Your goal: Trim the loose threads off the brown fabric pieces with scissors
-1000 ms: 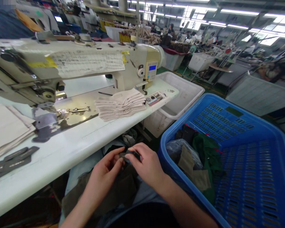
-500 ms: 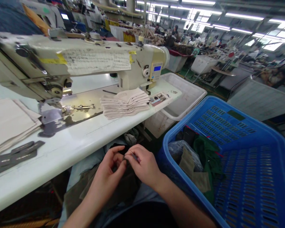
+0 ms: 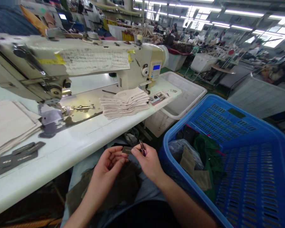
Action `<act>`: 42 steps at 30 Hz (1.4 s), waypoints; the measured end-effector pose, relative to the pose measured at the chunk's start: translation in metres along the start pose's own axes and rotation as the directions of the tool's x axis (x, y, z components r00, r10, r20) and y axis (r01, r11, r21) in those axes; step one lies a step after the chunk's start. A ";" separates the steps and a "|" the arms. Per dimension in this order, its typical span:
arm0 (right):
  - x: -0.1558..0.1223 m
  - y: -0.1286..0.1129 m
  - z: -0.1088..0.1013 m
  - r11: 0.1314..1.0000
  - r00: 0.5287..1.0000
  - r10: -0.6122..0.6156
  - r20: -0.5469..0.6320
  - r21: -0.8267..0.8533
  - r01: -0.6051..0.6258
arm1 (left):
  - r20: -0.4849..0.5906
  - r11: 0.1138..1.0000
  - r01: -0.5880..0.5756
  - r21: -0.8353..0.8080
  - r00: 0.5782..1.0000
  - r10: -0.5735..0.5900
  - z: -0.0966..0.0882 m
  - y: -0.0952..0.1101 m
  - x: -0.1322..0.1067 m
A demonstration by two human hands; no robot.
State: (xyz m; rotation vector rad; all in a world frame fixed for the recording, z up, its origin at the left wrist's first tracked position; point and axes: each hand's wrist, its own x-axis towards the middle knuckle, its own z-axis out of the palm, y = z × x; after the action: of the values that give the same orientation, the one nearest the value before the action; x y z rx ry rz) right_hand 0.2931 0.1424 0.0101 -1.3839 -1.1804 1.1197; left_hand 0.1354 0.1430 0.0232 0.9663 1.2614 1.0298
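Above my lap, my left hand (image 3: 109,167) pinches one end of a small dark label (image 3: 126,150) with pale lettering, its fingers curled. At the label's other end is my right hand (image 3: 150,163), thumb and fingers closed on it. The same hand also holds small thread snips (image 3: 142,146), their points sticking up past the fingers. Dark olive cloth (image 3: 118,186) lies across my lap under both hands. Several similar grey labels (image 3: 17,157) lie overlapped on the white sewing table (image 3: 68,147), left of my hands.
A sewing machine (image 3: 95,58) stands across the table. Folded beige pieces (image 3: 124,103) are stacked beside it, and flat beige cloth (image 3: 9,122) lies at left. On my right, a blue basket (image 3: 254,134) holds green and brown cloth. A white bin (image 3: 154,122) stands behind the table end.
The label, hidden between my fingers before, now shows its lettered face between both hands. My right hand has shifted slightly right, and the snips now point upward.
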 end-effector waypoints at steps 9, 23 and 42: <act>-0.002 -0.001 0.000 0.982 0.988 -0.131 0.088 -0.122 0.141 | 0.001 0.996 0.081 0.039 0.997 -0.081 -0.006 -0.007 -0.001; 0.003 -0.011 -0.004 0.982 0.992 0.114 0.055 0.146 -0.121 | 0.093 0.988 0.148 -0.043 0.985 -0.144 0.000 0.000 0.001; 0.007 -0.002 -0.012 0.975 0.983 0.067 -0.171 0.220 -0.028 | 0.201 0.857 -0.300 0.419 0.951 0.234 0.021 -0.003 0.024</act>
State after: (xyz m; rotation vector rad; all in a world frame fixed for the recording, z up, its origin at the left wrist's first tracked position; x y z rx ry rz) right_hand 0.3053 0.1487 0.0133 -1.3186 -0.8745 1.0994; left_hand 0.1574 0.1655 0.0155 1.5812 1.2914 0.8737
